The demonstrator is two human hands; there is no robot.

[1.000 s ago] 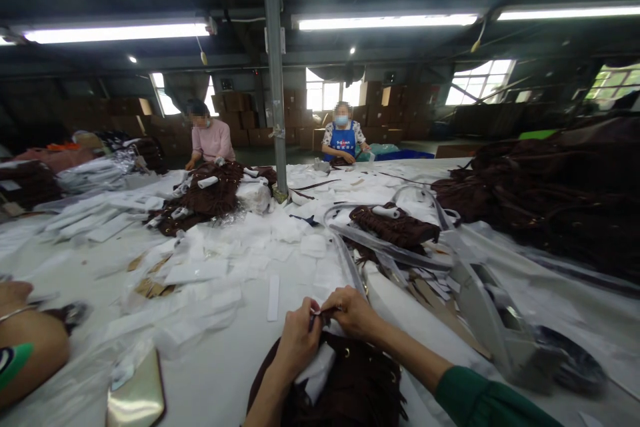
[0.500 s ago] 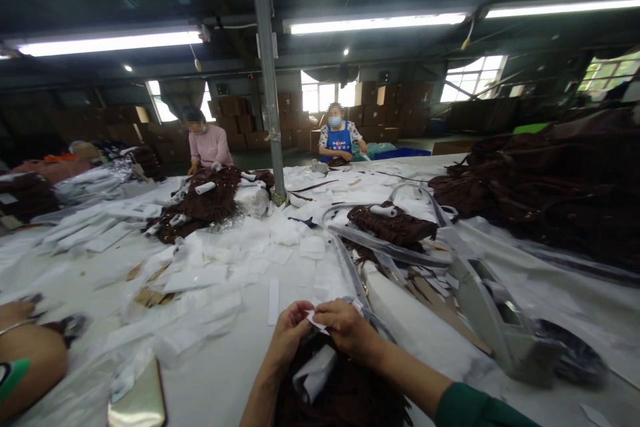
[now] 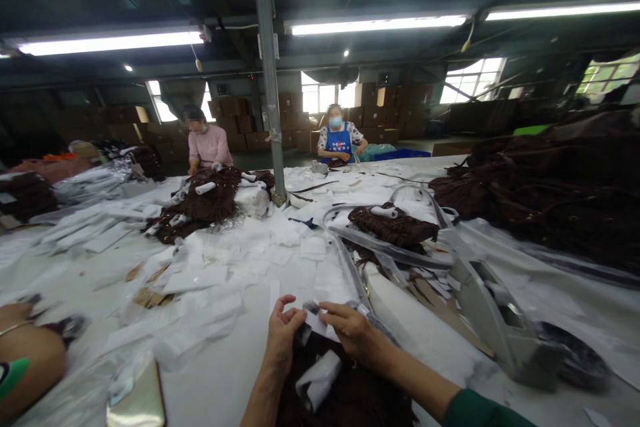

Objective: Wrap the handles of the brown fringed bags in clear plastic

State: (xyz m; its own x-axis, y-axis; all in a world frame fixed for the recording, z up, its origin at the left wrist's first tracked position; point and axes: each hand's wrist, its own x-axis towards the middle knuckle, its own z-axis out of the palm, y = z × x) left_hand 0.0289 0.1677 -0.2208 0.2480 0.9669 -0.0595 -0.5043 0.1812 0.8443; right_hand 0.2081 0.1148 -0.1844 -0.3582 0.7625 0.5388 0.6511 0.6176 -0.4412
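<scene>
The white slip hangs just above the dark brown piece at the near edge of the bench, pinched only by thumb and forefinger of the right hand, so a loose pinch could, I judge, drop it among the white paper scraps close by. The left hand has its fingers loosely spread, tips just touching the slip's edge (not gripping, as far as shows).

1. It was a garment factory floor: a long white table carried brown garments and paper scraps.
2. Stacked cartons, strip lights and seated workers filled the hall.
</scene>
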